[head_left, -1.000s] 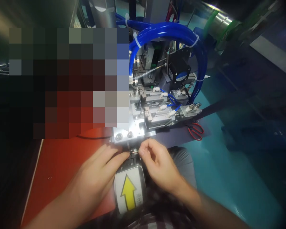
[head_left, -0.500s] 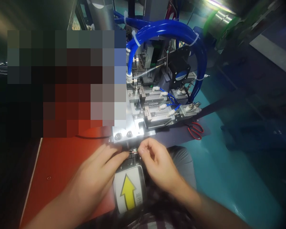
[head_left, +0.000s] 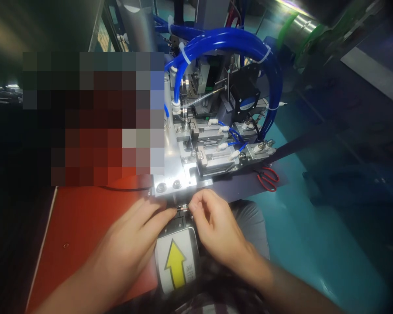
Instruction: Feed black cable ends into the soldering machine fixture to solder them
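Observation:
Thin short wires (head_left: pixel 183 208) with a small pale, shiny end lie between my two hands, just in front of the metal fixture. My left hand (head_left: pixel 139 229) comes in from the left, thumb and forefinger pinched at one end of the wires; its other fingers reach under the fixture's edge. At the opposite end, my right hand (head_left: pixel 216 229) is closed in a pinch, thumb against forefinger. What exactly sits in that pinch is hidden by the fingertips. The bright metal block (head_left: pixel 170 183) with two bolts stands directly beyond the fingers.
A white plate with a yellow arrow (head_left: pixel 176 264) lies below the hands. Pneumatic cylinders (head_left: pixel 216 159) and a bundle of blue tubes (head_left: pixel 229 39) rise behind. Red-handled cutters (head_left: pixel 267 179) lie at the right. A red work surface (head_left: pixel 85 231) extends left; pixelation covers the upper left.
The view has shifted very slightly. Both hands keep the same pinch at nearly the same spot, with the wires between them.

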The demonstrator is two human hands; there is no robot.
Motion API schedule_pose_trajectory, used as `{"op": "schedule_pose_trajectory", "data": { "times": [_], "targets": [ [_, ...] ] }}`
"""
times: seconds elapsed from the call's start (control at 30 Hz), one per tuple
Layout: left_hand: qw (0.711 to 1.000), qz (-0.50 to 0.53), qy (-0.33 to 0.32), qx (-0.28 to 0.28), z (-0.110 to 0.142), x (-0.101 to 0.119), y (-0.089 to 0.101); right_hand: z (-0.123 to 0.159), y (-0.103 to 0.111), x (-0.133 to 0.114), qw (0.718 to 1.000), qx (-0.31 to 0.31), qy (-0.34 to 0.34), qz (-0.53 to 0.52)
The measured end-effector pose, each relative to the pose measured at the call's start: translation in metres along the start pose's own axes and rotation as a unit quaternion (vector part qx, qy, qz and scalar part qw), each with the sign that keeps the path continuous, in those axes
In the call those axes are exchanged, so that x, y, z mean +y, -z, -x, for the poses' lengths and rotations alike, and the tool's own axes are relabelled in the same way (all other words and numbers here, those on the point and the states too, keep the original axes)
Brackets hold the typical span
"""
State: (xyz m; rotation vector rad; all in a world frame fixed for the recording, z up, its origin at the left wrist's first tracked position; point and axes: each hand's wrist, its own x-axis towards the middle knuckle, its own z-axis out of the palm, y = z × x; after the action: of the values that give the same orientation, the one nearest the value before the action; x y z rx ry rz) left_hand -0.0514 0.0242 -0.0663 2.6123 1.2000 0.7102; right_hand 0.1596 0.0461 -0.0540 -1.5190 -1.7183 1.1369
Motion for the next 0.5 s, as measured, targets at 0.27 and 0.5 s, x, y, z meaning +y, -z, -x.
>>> {"op": "schedule_pose_trajectory", "data": {
  "times": [0.27, 0.5],
  "targets": [
    [1.0, 0.004, 0.012, -0.015, 0.0, 0.001, 0.001, -0.004, -0.002, 0.002, 0.989, -0.037, -0.081, -0.121],
    [0.999, 0.017, 0.026, 0.007, 0.002, 0.001, -0.004, -0.011, 0.003, 0.002, 0.944, -0.12, -0.185, -0.245]
  ]
}}
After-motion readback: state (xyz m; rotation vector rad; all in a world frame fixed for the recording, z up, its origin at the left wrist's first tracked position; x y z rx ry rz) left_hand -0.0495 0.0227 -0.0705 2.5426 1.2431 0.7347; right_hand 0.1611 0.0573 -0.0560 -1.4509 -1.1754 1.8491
